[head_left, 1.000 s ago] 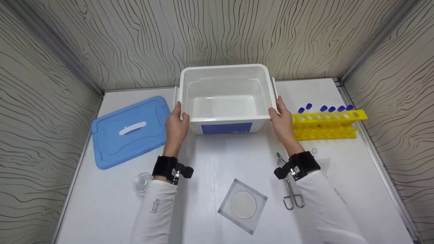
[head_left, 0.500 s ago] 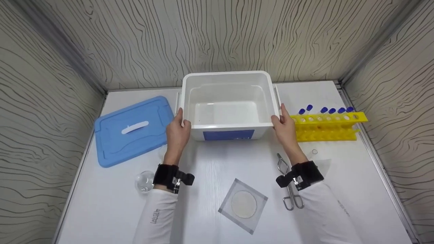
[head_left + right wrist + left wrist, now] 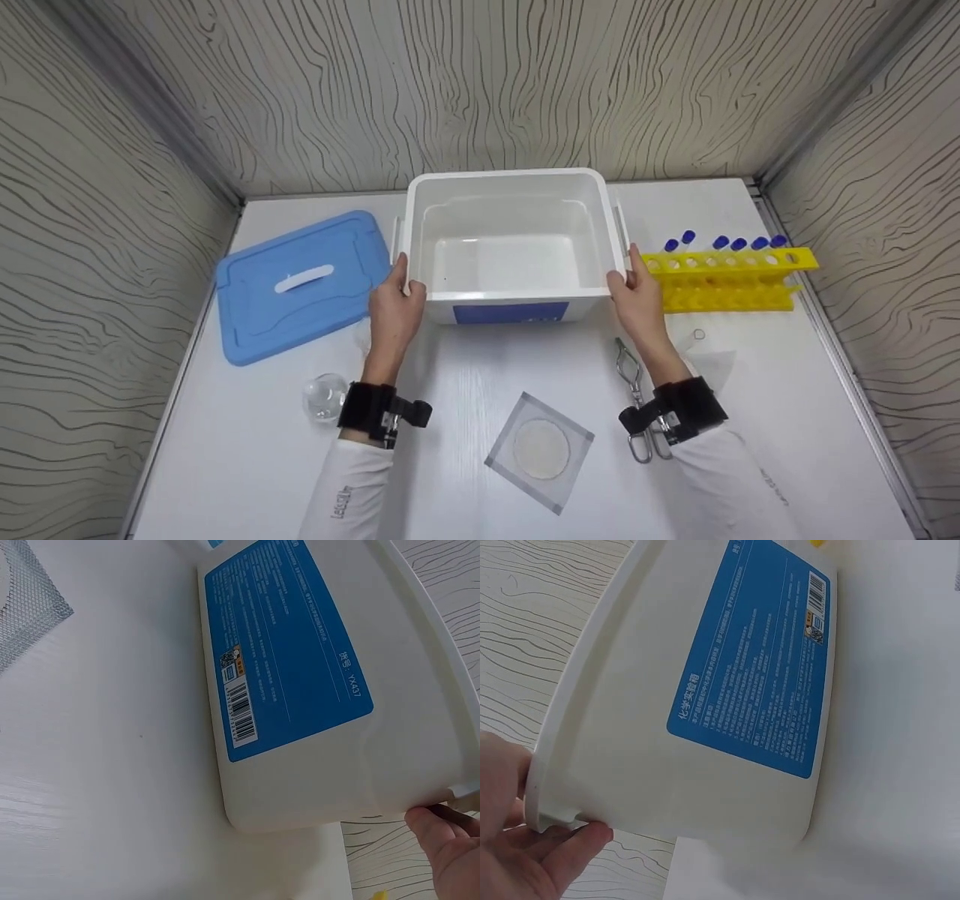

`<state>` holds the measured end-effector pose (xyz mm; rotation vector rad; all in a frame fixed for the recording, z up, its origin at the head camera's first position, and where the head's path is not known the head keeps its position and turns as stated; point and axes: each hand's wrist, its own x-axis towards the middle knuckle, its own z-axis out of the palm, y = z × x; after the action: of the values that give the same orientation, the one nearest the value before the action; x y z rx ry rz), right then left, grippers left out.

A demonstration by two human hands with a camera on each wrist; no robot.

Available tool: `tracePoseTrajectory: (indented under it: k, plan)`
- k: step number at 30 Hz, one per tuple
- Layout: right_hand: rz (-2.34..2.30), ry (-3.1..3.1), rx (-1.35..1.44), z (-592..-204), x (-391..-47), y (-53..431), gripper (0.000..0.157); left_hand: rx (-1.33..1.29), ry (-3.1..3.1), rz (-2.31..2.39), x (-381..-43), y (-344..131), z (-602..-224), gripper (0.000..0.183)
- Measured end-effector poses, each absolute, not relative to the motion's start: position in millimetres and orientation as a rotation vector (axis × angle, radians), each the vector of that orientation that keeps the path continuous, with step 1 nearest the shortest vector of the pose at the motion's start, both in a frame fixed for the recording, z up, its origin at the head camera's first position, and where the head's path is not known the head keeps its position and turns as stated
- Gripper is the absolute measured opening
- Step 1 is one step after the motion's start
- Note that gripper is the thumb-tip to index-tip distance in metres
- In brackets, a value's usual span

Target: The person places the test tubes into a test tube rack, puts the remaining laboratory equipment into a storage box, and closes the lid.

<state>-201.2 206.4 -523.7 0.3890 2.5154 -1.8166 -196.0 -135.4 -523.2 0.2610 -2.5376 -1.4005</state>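
A white plastic box without its lid stands at the back middle of the table, its inside bare. My left hand grips the box's left front corner, thumb on the rim and fingers under it. At the right front corner my right hand holds the rim in the same way. Both wrist views show the fingers hooked under the rim and a blue printed label on the front wall. I cannot tell whether the bottom touches the table.
Left of the box lies a blue lid. Right of it stands a yellow test tube rack with several blue-capped tubes. Nearer are wire gauze, metal tongs, a round clear glass vessel and a glass tube.
Both hands have drawn the box toward the person and slightly to the right, keeping their grip on its rim. The lid, rack and other items have stayed put.
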Motion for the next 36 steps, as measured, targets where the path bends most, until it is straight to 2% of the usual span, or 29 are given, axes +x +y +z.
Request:
tracePoseTrajectory:
  k: [8, 16, 26, 36]
  plan:
    - [-1.847, 2.534, 0.36, -523, -189, 208, 0.068, 0.216, -2.527, -1.374, -183, -139, -525, 0.053]
    - [-1.648, 2.654, 0.373, -505, -205, 215, 0.069, 0.287, -2.43, -1.205, -197, -148, -510, 0.033]
    - [-1.484, 2.756, 0.217, -510, -241, 218, 0.064, 0.225, -2.711, -1.229, -237, -153, -506, 0.053]
    - [-1.585, 2.75, 0.164, -514, -243, 216, 0.058, 0.168, -2.753, -1.268, -239, -150, -513, 0.053]
